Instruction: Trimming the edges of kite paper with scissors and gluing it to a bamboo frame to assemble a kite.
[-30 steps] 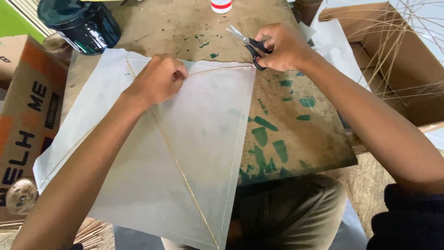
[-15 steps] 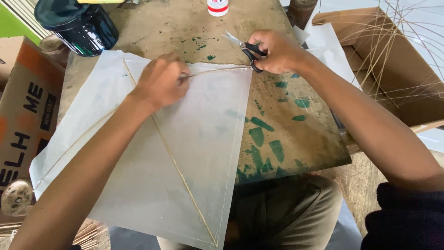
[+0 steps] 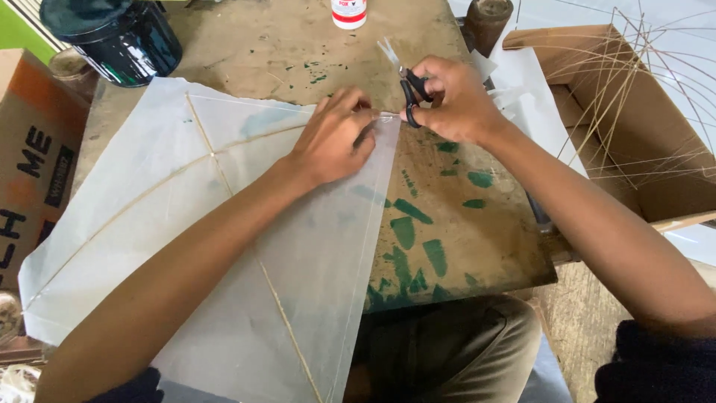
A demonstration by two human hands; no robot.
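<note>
- Kite (image 3: 186,246): translucent white sheet on thin crossed bamboo sticks, lying flat across the left and near part of the stained worktable (image 3: 462,246); probably very light, floppy and easily torn, so best held along the sticks.
- Left hand (image 3: 332,138): fingers curled, pressing the kite's right corner down.
- Right hand (image 3: 451,101): closed around black-handled scissors (image 3: 406,82), blades pointing far-left, just beside that corner.
- Surroundings: dark bucket (image 3: 112,33) far left; cardboard box (image 3: 634,112) of thin sticks right.
</note>
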